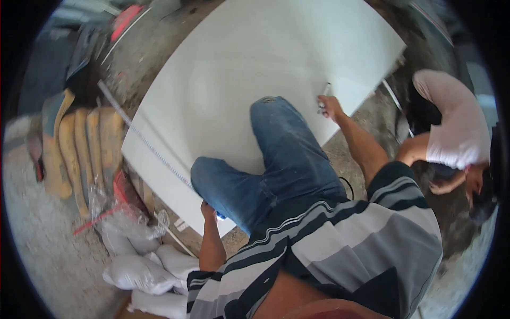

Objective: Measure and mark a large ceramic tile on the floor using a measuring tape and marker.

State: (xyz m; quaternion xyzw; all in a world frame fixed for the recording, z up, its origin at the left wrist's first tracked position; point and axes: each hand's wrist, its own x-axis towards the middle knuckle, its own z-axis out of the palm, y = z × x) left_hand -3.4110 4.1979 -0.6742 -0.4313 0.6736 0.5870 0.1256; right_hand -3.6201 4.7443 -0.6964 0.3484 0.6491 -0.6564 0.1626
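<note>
A large white board (223,69) lies under my knees. Across its left part runs a tape measure (154,151), its blade reaching past the board's left edge toward the floor. My left hand (207,210) is closed at the near end of that blade, beside my left knee. A bit of blue, seemingly the tape's case, shows there; most of the fingers are hidden. Over the board's right side my right hand (330,108) is closed around a slim pale tool (328,88), pen-like in shape, whose exact kind I cannot make out.
Another person (451,117) in a pale shirt crouches at the right, near a thin white strip (394,95). Curved yellowish wooden pieces (79,143) lie at the left. Filled white bags (143,271), clear plastic and a red item (126,191) sit at lower left.
</note>
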